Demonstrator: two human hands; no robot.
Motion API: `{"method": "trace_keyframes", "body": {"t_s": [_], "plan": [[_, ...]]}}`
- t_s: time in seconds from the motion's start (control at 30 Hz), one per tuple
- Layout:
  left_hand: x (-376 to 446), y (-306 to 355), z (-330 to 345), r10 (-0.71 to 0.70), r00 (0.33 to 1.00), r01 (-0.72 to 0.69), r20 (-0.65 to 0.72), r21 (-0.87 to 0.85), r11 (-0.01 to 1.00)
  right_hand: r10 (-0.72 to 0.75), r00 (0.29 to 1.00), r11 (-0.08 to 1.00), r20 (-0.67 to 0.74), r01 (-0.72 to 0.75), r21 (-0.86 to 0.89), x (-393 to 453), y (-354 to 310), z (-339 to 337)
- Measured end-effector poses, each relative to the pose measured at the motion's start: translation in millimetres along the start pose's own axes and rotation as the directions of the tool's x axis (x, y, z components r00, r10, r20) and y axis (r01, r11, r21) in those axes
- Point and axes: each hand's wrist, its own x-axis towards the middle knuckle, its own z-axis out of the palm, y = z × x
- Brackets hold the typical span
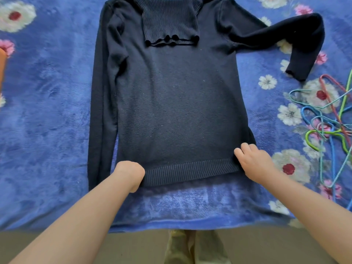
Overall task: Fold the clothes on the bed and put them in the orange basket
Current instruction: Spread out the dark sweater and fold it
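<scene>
Sweater, one only, dark navy knit, lies flat on the bed's blue floral blanket, neck toward 12 o'clock, hem toward 6 o'clock. Ribbed hem band runs across the bottom edge; ribbed turtleneck collar is folded down onto the chest, with a frilly lettuce edge. Two long sleeves: the one at 9 o'clock lies straight along the body side, cuff near my left wrist; the one at 2 o'clock sticks out sideways and bends back down, cuff pointing to 6 o'clock. Body fabric is smooth, few wrinkles, some pale lint specks.

My left hand is at the hem's 7 o'clock corner, fingers tucked under or round the fabric edge and hidden, so I cannot tell the exact grip. My right hand is at the hem's 5 o'clock corner, fingers curled, gripping the side edge of the sweater just above the ribbing.

Wire hangers in a tangled pile at 3 o'clock on the blanket, apart from the sweater; mixed colours: blue, green, red, teal; exact count unclear, at least four. Orange edge shows at 9 o'clock, cut off by the frame; cannot tell what it is.
</scene>
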Motion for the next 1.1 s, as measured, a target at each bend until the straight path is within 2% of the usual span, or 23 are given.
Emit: {"method": "trace_keyframes", "body": {"t_s": [0.1, 0.17, 0.27, 0.33, 0.4, 0.43, 0.5, 0.6, 0.7, 0.73, 0.8, 0.83, 0.9, 0.93, 1.0, 1.1], "plan": [[-5, 0, -1, 0.001, 1.000, -0.001, 0.031, 0.007, 1.000, -0.019, 0.983, 1.000, -0.183, 0.016, -0.017, -12, 7, 11], [-9, -2, -4, -0.003, 0.999, 0.003, 0.034, 0.020, 1.000, -0.077, 0.977, 0.996, -0.201, 0.067, -0.060, -13, 9, 11], [-14, -3, -10, 0.008, 0.996, -0.009, 0.091, 0.004, 1.000, -0.129, 0.991, 0.990, -0.041, 0.126, -0.064, -14, 7, -6], [-16, -2, -16, 0.004, 0.995, -0.003, 0.105, -0.005, 1.000, -0.091, 0.966, 0.993, 0.242, 0.106, -0.050, -16, 4, -17], [-15, -2, -20, -0.004, 0.995, 0.004, 0.100, 0.000, 1.000, -0.028, 0.912, 0.997, 0.409, 0.053, -0.051, -14, 1, -17], [-14, -1, -19, -0.016, 0.994, 0.016, 0.106, 0.001, 1.000, -0.005, 0.887, 0.998, 0.462, 0.031, -0.048, -11, -2, -18], [-17, 0, -10, -0.038, 0.993, 0.039, 0.113, -0.004, 0.999, 0.002, 0.880, 0.998, 0.474, 0.028, -0.058, -10, -7, -22], [-23, 2, 8, -0.012, 0.996, 0.016, 0.091, -0.047, 0.999, 0.003, 0.810, 0.997, 0.586, 0.044, -0.066, -1, -8, -27], [-28, -8, 17, 0.025, 0.998, -0.010, 0.061, -0.239, 0.971, -0.020, 0.752, 0.999, 0.659, 0.048, -0.025, 16, -11, -47], [-29, -15, 17, 0.006, 1.000, 0.000, 0.018, -0.327, 0.945, -0.041, 0.751, 0.998, 0.659, 0.058, -0.003, 22, -11, -54], [-33, -33, 15, -0.125, 0.985, 0.047, -0.117, -0.517, 0.855, -0.107, 0.779, 0.994, 0.617, 0.090, 0.059, 34, -15, -68], [-34, -42, 14, -0.239, 0.954, 0.079, -0.183, -0.614, 0.785, -0.149, 0.810, 0.989, 0.567, 0.111, 0.101, 41, -18, -74], [-34, -53, 14, -0.487, 0.839, 0.139, -0.242, -0.770, 0.623, -0.210, 0.873, 0.973, 0.441, 0.145, 0.177, 53, -25, -81], [-33, -58, 14, -0.586, 0.782, 0.180, -0.212, -0.824, 0.538, -0.230, 0.896, 0.965, 0.380, 0.159, 0.209, 61, -29, -84], [-30, -63, 15, -0.684, 0.727, 0.268, -0.063, -0.891, 0.366, -0.263, 0.920, 0.949, 0.291, 0.192, 0.251, 72, -37, -90], [-18, -68, 21, -0.666, 0.737, 0.313, 0.117, -0.932, 0.182, -0.305, 0.924, 0.919, 0.229, 0.223, 0.324, 87, -48, -99]]}}
